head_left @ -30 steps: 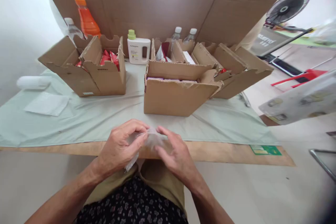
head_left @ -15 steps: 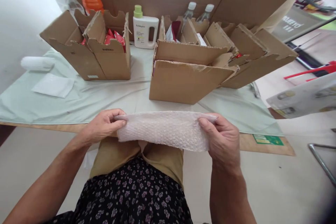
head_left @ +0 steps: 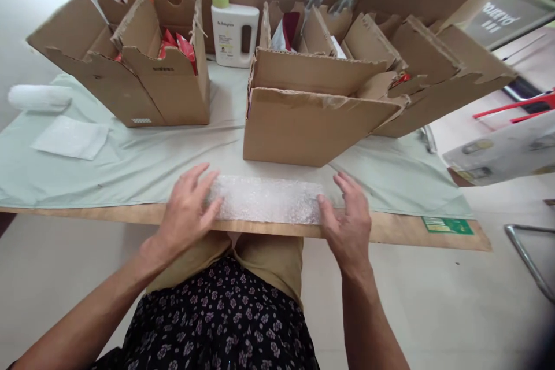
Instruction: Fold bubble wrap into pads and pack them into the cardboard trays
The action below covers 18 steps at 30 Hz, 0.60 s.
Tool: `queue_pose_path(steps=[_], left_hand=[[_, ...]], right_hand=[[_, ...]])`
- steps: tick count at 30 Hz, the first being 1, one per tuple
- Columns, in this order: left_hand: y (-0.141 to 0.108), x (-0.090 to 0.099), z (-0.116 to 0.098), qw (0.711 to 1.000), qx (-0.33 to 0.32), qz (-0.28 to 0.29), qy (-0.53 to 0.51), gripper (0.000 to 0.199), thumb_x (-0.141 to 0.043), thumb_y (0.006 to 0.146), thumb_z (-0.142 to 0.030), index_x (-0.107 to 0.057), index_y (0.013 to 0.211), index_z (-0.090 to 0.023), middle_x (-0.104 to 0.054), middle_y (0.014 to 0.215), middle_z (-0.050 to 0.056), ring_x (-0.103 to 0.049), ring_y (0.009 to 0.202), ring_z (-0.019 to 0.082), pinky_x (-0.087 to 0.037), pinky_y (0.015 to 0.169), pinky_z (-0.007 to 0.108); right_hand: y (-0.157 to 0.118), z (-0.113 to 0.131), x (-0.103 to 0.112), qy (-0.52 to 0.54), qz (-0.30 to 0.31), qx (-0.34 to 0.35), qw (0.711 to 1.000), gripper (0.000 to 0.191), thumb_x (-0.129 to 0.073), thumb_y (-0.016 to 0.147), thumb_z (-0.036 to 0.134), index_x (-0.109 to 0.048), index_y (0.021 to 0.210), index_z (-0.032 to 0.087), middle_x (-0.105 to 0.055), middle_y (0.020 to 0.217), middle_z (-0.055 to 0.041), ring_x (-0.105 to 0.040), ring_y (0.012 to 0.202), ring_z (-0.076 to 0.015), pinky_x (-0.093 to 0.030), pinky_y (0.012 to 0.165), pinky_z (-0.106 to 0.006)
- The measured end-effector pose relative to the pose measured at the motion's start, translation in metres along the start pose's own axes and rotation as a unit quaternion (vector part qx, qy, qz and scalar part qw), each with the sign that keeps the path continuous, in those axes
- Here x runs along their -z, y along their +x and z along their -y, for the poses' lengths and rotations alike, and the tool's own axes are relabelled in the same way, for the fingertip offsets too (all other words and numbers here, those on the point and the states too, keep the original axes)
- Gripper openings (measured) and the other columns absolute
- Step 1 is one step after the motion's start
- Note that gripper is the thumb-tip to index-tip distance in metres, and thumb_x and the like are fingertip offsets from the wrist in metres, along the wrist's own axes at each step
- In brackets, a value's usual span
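A folded strip of bubble wrap [head_left: 269, 200] lies flat along the table's front edge, partly on the pale green cloth. At its left end is my left hand [head_left: 188, 202], fingers apart, the thumb at the wrap's edge. My right hand [head_left: 347, 217] is at the other end with its fingers spread and its thumb touching or close to the wrap. Neither hand grips it.
Cardboard boxes [head_left: 169, 95] with red packets stand back left, more boxes [head_left: 299, 127] centre and right. A white bottle [head_left: 234, 34] stands between them. A wrap roll [head_left: 39, 97] and a folded sheet [head_left: 71, 137] lie left on the cloth [head_left: 143, 156].
The bubble wrap has gone from being held up between both hands to lying on the table. Both hands have let go and opened. The view has shifted slightly.
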<state>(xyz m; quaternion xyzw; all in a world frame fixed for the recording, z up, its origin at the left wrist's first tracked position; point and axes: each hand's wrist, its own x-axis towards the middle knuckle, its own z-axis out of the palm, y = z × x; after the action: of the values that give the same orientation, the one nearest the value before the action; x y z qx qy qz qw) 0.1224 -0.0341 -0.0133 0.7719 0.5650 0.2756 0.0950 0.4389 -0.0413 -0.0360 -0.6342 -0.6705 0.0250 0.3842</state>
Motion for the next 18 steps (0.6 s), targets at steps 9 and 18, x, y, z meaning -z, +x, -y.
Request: queue_pose_path(steps=[9,18], left_hand=[[0.001,-0.05,-0.022,0.972,-0.106,0.193,0.076,0.061,-0.053,0.103,-0.043,-0.045,0.157,-0.015,-0.035,0.17,0.021,-0.029,0.16,0.04,-0.02,0.13,0.063],[-0.02,-0.035,0.014,0.984,-0.052,0.152,0.074,0.063,-0.057,0.1,-0.049,-0.048,0.155,-0.022,-0.033,0.172,0.018,-0.027,0.16,0.042,-0.015,0.13,0.066]], right_hand=[[-0.016,0.041,-0.047,-0.084,0.233,0.131,0.96,0.052,-0.05,0.105,0.038,-0.053,0.152,0.016,-0.052,0.16,-0.0148,-0.044,0.151,-0.0332,-0.039,0.12,-0.052],[-0.05,-0.029,-0.001,-0.15,0.131,0.028,0.979,0.056,-0.04,0.108,0.052,-0.043,0.16,0.03,-0.05,0.163,-0.0084,-0.043,0.151,-0.0302,-0.033,0.121,-0.053]])
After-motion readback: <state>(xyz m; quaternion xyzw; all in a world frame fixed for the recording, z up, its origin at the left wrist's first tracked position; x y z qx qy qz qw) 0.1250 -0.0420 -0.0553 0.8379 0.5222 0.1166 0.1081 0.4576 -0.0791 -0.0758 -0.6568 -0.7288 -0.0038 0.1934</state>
